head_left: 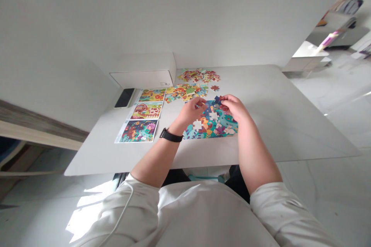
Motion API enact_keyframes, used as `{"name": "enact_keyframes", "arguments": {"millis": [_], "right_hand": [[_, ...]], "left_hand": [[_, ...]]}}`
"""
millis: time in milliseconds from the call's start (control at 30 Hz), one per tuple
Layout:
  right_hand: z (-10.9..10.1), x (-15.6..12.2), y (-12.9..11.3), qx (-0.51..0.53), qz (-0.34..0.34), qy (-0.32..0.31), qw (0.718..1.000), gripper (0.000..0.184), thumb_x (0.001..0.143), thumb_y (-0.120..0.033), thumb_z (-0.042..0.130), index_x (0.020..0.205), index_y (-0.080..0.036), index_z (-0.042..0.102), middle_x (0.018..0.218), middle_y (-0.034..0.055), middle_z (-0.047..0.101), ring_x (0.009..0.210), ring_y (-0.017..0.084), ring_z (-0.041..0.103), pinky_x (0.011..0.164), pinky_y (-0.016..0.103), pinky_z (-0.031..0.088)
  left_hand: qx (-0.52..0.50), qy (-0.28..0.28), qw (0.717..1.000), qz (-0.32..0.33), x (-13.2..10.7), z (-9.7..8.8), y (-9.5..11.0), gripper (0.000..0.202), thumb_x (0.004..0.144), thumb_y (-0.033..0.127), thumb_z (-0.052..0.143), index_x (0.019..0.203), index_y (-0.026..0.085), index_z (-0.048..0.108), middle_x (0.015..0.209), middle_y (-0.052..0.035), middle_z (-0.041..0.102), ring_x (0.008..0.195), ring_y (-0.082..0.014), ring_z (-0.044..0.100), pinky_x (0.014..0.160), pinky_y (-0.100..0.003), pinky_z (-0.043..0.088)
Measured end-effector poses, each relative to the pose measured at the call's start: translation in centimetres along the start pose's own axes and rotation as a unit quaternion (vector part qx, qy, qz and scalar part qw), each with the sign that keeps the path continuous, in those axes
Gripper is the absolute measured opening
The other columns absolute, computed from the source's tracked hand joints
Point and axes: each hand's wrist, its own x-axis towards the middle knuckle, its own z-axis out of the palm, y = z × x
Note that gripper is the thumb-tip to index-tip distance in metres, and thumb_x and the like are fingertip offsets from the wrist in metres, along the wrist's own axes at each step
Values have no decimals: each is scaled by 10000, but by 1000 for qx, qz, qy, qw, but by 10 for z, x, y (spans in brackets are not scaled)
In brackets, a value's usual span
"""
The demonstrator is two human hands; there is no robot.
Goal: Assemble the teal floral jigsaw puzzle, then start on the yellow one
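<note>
A partly assembled jigsaw puzzle (208, 133) lies in front of me, dark blue and teal with rabbits and plants. White gaps show in its middle and on its left side. My right hand (235, 107) pinches a dark blue and red puzzle piece (218, 100) at the puzzle's top edge. Over the upper left part is my left hand (193, 111), its fingers loosely bent, thumb and fingertips apart, with nothing visible between them. Beyond the hands, loose yellow and green pieces (188, 91) lie in a heap. One reddish-brown piece (215, 88) lies by itself.
Three picture sheets, the nearest a dark forest sheet (139, 131), lie in a column on the left. A phone (124, 98) is beside them. Against the wall stands a white box (143, 79). A second heap of pieces (199, 74) lies at the back of the white table (290, 123).
</note>
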Motion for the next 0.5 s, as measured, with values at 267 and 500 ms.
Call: {"name": "enact_keyframes", "arguments": {"millis": [267, 500], "right_hand": [[-4, 1, 6, 0, -56, -24, 998, 400, 704, -482, 812, 1024, -247, 764, 890, 4, 699, 639, 128, 540, 513, 232, 411], [-2, -1, 7, -40, -77, -50, 995, 497, 701, -478, 896, 1115, -230, 779, 899, 1, 677, 711, 133, 562, 601, 251, 474]], "left_hand": [[-25, 91, 994, -58, 3, 28, -22, 203, 964, 335, 660, 1103, 211, 740, 850, -21, 727, 706, -148, 649, 624, -243, 487], [-2, 61, 997, -53, -4, 25, -28, 249, 986, 402, 649, 1101, 213, 762, 838, -24, 738, 738, -164, 687, 666, -252, 518]]}}
